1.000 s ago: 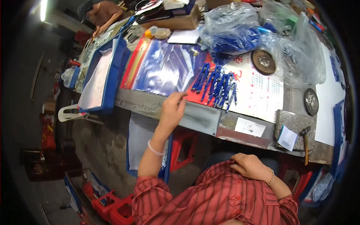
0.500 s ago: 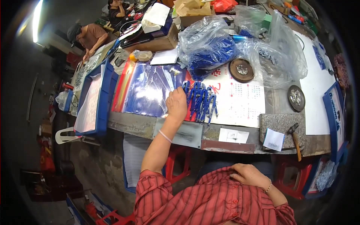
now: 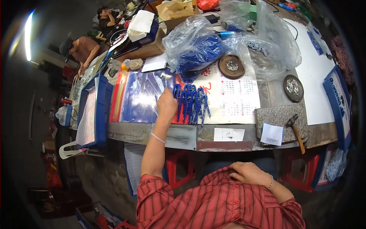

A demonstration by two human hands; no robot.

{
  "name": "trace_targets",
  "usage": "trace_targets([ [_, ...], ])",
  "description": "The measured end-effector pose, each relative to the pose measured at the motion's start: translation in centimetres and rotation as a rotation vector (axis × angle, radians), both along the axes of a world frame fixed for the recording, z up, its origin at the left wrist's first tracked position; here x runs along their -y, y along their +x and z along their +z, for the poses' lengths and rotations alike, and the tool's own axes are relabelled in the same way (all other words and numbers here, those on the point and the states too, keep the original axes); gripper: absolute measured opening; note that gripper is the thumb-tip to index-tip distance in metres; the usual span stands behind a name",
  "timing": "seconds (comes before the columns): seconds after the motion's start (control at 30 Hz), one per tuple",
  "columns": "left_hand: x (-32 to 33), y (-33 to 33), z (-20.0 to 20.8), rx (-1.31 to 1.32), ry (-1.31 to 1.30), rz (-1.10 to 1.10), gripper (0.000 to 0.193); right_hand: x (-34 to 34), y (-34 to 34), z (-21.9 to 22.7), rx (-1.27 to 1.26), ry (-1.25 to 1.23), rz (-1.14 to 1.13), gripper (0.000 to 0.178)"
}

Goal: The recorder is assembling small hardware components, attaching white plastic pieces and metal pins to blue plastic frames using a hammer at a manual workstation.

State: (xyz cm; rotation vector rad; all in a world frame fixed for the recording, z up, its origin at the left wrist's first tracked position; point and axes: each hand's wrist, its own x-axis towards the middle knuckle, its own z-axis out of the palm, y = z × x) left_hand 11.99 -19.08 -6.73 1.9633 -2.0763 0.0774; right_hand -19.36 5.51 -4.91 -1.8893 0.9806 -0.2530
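Observation:
Several slim blue pieces [image 3: 192,104] with small metal parts lie side by side in a row on a printed calendar sheet [image 3: 225,112]. Beside the row's left end is my left hand [image 3: 167,106], its fingers curled closed. Its fingertips are partly hidden, so whatever they pinch cannot be made out. My right hand [image 3: 251,173] lies on the front of my striped shirt, away from the table, fingers loosely stretched and nothing visible in them. Beyond the row sits a clear plastic bag [image 3: 198,49] full of similar blue pieces.
Two round dishes with small metal parts, a brown dish [image 3: 231,66] and a dark dish [image 3: 293,88], stand to the right. A hammer [image 3: 296,133] rests on a stone slab [image 3: 280,114]. Blue trays [image 3: 100,110] flank the table. Two people sit at the far left.
The whole view has shifted, so the table's contents appear a little further left and higher. My left hand stays beside the row's left end, and my right hand remains on the shirt.

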Motion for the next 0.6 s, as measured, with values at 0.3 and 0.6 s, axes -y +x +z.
trace_targets([
  [0.3, -1.7, 2.6, 1.5, -0.425, 0.09, 0.02, 0.048, 0.2, 0.4, 0.1, 0.015, -0.02, 0.019, 0.029],
  [0.6, -14.4, -8.7, 6.6, -0.96, 0.061, -0.266, 0.05, 3.4, 1.7, 2.5, 0.522, 0.358, -0.434, 0.032],
])
